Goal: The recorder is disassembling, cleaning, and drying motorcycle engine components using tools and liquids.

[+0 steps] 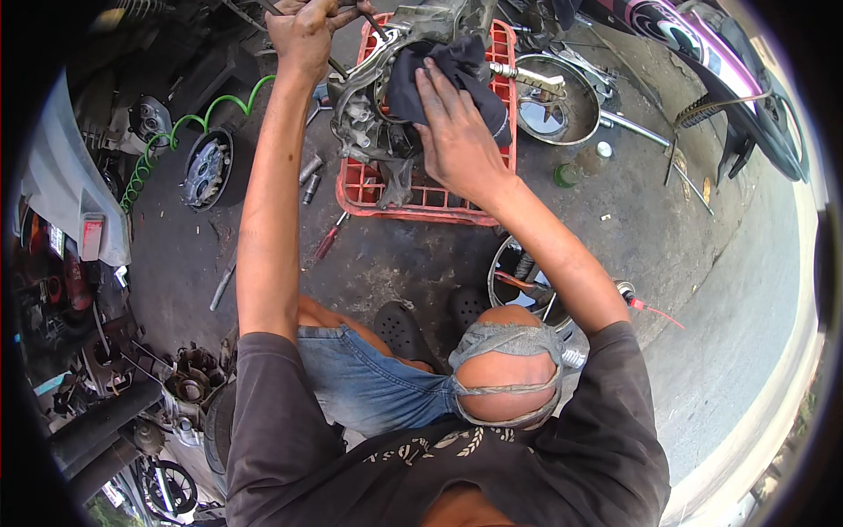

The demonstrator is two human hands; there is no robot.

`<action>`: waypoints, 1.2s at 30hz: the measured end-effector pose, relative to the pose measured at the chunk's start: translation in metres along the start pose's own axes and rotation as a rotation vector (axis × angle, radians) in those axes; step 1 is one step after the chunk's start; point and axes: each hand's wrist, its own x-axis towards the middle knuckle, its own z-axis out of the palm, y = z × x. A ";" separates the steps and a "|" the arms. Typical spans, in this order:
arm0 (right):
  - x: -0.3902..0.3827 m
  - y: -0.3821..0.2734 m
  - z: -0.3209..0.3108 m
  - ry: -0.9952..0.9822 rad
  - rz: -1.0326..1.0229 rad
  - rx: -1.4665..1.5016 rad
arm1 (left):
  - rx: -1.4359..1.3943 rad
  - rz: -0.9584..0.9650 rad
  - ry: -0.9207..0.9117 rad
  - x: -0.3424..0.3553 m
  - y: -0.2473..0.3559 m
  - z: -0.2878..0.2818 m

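Observation:
At the top, my left hand [301, 35] grips a thin dark metal rod [335, 65] just left of a metal engine casing [356, 119]. My right hand [457, 140] lies with extended fingers pressed on a black cloth [443, 61], which covers much of the casing and hides what is under it. The casing sits on a red plastic crate [420, 211]. At the crate's right side, a silver metal tool or shaft [536, 77] reaches out over a round pan.
Round pans with oily contents [569, 132] [500, 255] lie at right. A black bucket with metal parts [206, 169], a green coiled hose [140, 171], sockets [310, 184], a screwdriver [332, 233] and engine parts [189, 395] are at left. Pink-and-black bodywork [720, 61] stands upper right.

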 end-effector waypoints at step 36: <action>0.006 0.016 0.021 -0.295 0.108 -0.084 | -0.059 -0.007 0.009 0.006 -0.007 -0.002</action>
